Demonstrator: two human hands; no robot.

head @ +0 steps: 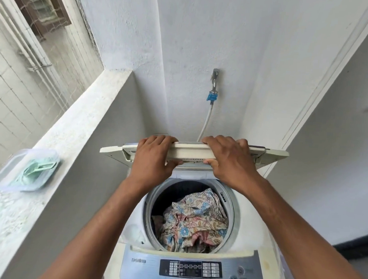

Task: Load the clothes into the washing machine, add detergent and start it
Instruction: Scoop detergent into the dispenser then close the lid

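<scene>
Both hands grip washer lid, folded up at far side.
Left hand point(154, 157) and right hand point(229, 161) curl round lid point(188, 153), long axis left-right; clothes point(193, 221) lie in drum point(154, 193) nearer, below hands.

Clothes point(193, 221) in drum point(154, 199) (container point(25, 171) on ledge point(77, 121), left)

A home's laundry corner on a balcony or utility nook — a top-loading washing machine point(194, 242) fills the lower centre of the frame, with a wall tap point(214, 81) and white inlet hose point(205, 123) above it at centre; plain whitewashed walls close it in; at left a parapet ledge point(57, 145) carries a clear lidded container point(26, 169), and beyond it, upper left, netting point(22, 71) screens a tiled neighbouring wall.
</scene>
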